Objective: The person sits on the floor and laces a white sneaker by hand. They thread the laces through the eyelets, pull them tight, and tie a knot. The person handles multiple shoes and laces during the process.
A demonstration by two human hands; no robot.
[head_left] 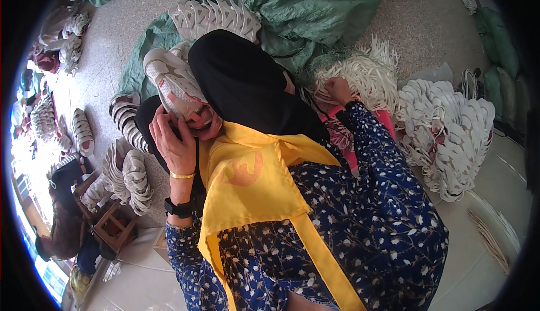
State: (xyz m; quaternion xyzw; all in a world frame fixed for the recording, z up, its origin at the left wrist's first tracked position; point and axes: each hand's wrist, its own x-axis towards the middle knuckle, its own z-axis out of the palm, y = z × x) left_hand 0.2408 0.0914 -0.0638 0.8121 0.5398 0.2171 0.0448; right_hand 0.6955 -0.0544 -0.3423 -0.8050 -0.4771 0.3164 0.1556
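Observation:
My left hand [173, 142] is closed on the open end of a pale shoe upper [177, 89] with pinkish-red patches. The upper rests against my knee, its rounded toe pointing away from me. At the right, my right hand [339, 90] is closed at the edge of a loose heap of white shoelaces [368, 69]. Whatever its fingers hold, perhaps a lace, is too small to make out. Beneath that forearm lies a bright pink cloth or bag [385, 122]. Black trousers [247, 75] and a yellow apron [253, 170] cover my lap.
Green sacking [320, 13] spreads over the floor ahead, with a row of nested pale uppers [216, 18] on it. A large bundle of laced uppers [447, 136] lies on the right. More stacked uppers [126, 173] and a small wooden stool [115, 226] stand at the left.

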